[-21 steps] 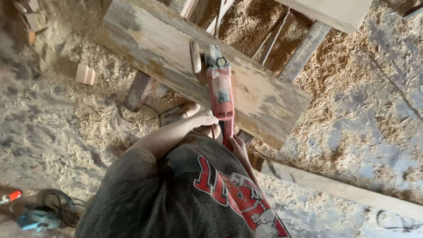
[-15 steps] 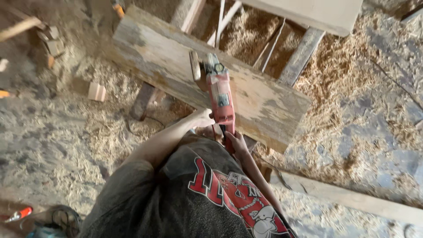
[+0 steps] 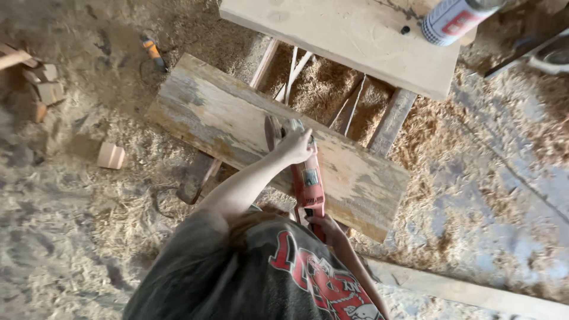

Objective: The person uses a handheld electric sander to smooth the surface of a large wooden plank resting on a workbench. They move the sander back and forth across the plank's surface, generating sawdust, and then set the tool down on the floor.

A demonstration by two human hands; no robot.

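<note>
1. Far out past the left hand (image 3: 294, 146): small wood offcuts (image 3: 42, 89) and a pale round block (image 3: 111, 156) lie on the sawdust floor (image 3: 71, 237), all well apart from the hand
2. Orange-handled tool (image 3: 152, 50) lies on the floor up and left of the left hand, well apart from it
3. Weathered plank (image 3: 219, 118) runs diagonally under both hands; it rests on a low timber frame (image 3: 388, 121) with shavings between the rails
4. Left hand is at the front end of the red angle grinder (image 3: 308, 184), fingers closed around the head or side grip, arm stretched out over the plank
5. Grinder disc (image 3: 274, 131) sits just left of the left hand, at the plank surface; can't tell if it touches
6. Grinder body runs from the left hand back down to the right hand (image 3: 323, 224), lying over the plank's near half
7. Right hand is wrapped around the grinder's rear grip, just at the plank's near edge, close to the torso in a grey shirt (image 3: 237, 278) with red print
8. Up and right of both hands: a paler wide board (image 3: 344, 35) with a spray can (image 3: 456, 18) lying on it, well apart
9. Right of the right hand: a long thin batten (image 3: 474, 291) on the floor, near the elbow
</note>
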